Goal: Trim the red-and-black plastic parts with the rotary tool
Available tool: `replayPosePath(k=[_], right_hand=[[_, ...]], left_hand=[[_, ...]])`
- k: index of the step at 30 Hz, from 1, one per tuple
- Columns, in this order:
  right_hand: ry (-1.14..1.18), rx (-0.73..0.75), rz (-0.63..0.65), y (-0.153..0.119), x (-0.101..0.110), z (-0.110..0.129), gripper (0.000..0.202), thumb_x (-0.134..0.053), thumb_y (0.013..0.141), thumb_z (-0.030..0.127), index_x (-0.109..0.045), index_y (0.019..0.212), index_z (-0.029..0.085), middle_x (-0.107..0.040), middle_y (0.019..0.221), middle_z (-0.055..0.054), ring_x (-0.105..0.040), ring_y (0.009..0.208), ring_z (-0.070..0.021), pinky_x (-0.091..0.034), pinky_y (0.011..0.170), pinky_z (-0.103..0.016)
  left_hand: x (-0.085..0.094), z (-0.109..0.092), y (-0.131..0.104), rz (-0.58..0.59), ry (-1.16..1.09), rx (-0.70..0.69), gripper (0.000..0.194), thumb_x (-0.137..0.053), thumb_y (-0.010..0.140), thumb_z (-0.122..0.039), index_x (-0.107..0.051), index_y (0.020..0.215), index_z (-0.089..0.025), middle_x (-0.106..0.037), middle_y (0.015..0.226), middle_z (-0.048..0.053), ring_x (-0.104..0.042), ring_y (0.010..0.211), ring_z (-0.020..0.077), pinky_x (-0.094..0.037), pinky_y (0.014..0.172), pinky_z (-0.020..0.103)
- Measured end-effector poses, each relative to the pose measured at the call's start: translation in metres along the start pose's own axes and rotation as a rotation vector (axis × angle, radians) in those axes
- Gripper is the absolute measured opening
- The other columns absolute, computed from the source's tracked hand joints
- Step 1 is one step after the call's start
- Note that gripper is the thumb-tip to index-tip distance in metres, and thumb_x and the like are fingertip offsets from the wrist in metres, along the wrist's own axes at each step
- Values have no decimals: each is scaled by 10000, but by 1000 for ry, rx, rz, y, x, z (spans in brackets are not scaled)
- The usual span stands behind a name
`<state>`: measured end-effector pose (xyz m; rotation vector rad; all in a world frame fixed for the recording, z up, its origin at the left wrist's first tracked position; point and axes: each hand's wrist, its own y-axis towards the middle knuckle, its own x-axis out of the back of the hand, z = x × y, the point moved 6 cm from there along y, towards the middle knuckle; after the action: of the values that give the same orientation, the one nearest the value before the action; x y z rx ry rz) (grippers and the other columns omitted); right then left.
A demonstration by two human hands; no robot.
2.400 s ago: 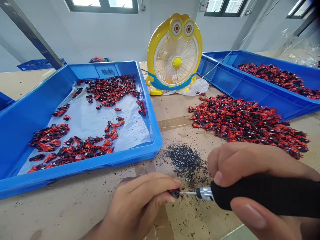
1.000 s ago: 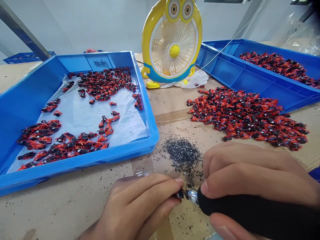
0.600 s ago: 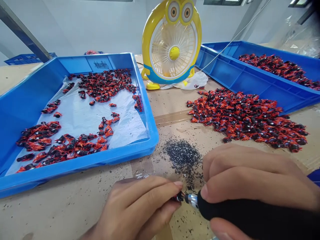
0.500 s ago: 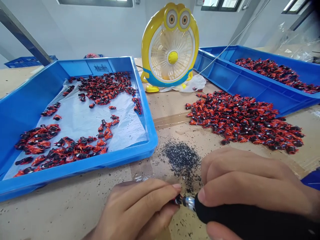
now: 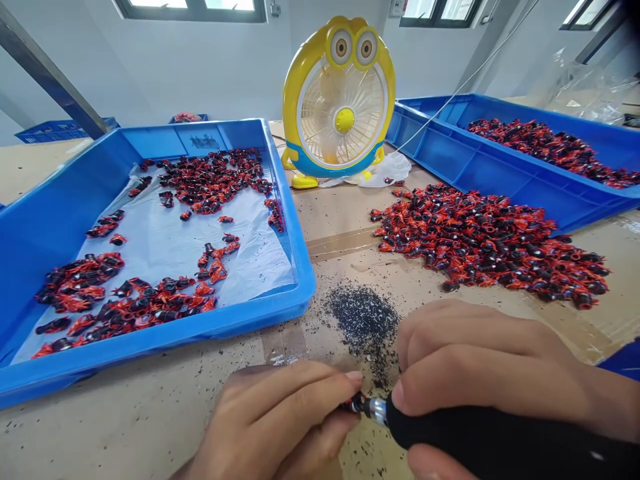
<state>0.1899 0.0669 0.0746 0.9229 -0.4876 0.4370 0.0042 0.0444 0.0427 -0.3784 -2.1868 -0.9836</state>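
At the bottom centre, my left hand (image 5: 285,417) pinches a small red-and-black plastic part (image 5: 354,404), mostly hidden behind the fingers. My right hand (image 5: 493,370) is wrapped round a thick black handheld power tool (image 5: 465,433) with a silver collar (image 5: 378,410). The tool's tip meets the end of the small part. Just beyond both hands lies a heap of black and whitish shavings (image 5: 363,317) on the brown tabletop.
On the left stands a blue tray (image 5: 300,267) lined with white sheet, holding many similar parts. A loose pile of parts (image 5: 485,233) lies at right, before another blue tray (image 5: 435,157) with more. A yellow fan (image 5: 345,120) stands at the back centre, with a cord nearby.
The tool has shifted slightly left, and its tip now touches the small part where a narrow gap showed before. The camera view has tilted up a little.
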Motion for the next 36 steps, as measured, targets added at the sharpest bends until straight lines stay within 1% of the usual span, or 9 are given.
replayPosePath(k=[4, 9, 11, 15, 19, 24, 29, 34, 36], right_hand=[[-8, 30, -43, 2, 1, -1, 189, -762, 859, 275, -626, 978, 217, -636, 678, 37, -615, 507, -119, -493, 464, -262], [18, 96, 19, 0, 2, 3, 201, -766, 867, 261, -640, 994, 170, -587, 703, 30, -618, 562, -115, -510, 513, -263], [-1, 40, 16, -2, 3, 5, 165, -762, 898, 240, -649, 998, 173, -588, 716, 32, -638, 600, -119, -548, 572, -265], [-55, -133, -21, -4, 2, 6, 90, -707, 993, 278, -658, 971, 206, -640, 746, 18, -673, 660, -125, -553, 622, -271], [-16, -96, -51, 2, -4, 4, 164, -698, 986, 352, -659, 926, 205, -648, 724, 22, -627, 591, -100, -488, 535, -242], [55, -50, -176, 7, -2, -2, 164, -671, 981, 277, -642, 847, 186, -629, 656, 45, -554, 554, -71, -496, 555, -197], [23, -30, -106, 7, -4, 1, 135, -713, 969, 299, -657, 919, 187, -662, 703, 34, -600, 586, -78, -536, 587, -197], [76, -45, -160, 7, -3, -3, 124, -730, 927, 276, -671, 908, 169, -673, 699, 23, -606, 580, -72, -527, 573, -184], [95, -54, -136, 8, -2, -4, 115, -749, 892, 248, -666, 906, 170, -665, 689, 26, -609, 584, -74, -525, 572, -183]], left_hand=[[1, -2, 2, -9, -16, -25, 184, -591, 1110, -307, -719, 1164, -186, -859, 1032, 16, -836, 863, 92, -652, 821, 103], [1, -1, 0, -46, -32, 63, 172, -591, 1108, -314, -713, 1180, -216, -859, 1069, 19, -847, 887, 120, -678, 817, 137], [1, 0, 0, -52, -37, 80, 175, -591, 1108, -314, -709, 1197, -219, -856, 1069, 21, -847, 885, 121, -682, 819, 144], [3, 0, 3, -28, -30, 3, 177, -607, 1103, -304, -721, 1170, -186, -857, 1013, 24, -839, 836, 91, -659, 816, 101], [3, 2, 2, -31, -13, -1, 160, -627, 1090, -298, -735, 1163, -206, -867, 1029, 26, -850, 826, 129, -693, 795, 161], [1, 6, -6, -43, 3, 32, 198, -626, 1087, -283, -717, 1250, -218, -860, 1098, 37, -853, 898, 153, -704, 821, 196], [2, 7, -4, -34, -18, 11, 186, -643, 1076, -277, -714, 1236, -215, -862, 1096, 31, -853, 888, 157, -706, 815, 195], [2, 8, 2, -52, -56, -12, 162, -638, 1083, -270, -715, 1193, -180, -857, 1038, 33, -842, 879, 115, -670, 839, 130], [2, 9, 2, -63, -77, 0, 144, -642, 1082, -265, -718, 1163, -173, -855, 1024, 32, -839, 887, 109, -663, 858, 125]])
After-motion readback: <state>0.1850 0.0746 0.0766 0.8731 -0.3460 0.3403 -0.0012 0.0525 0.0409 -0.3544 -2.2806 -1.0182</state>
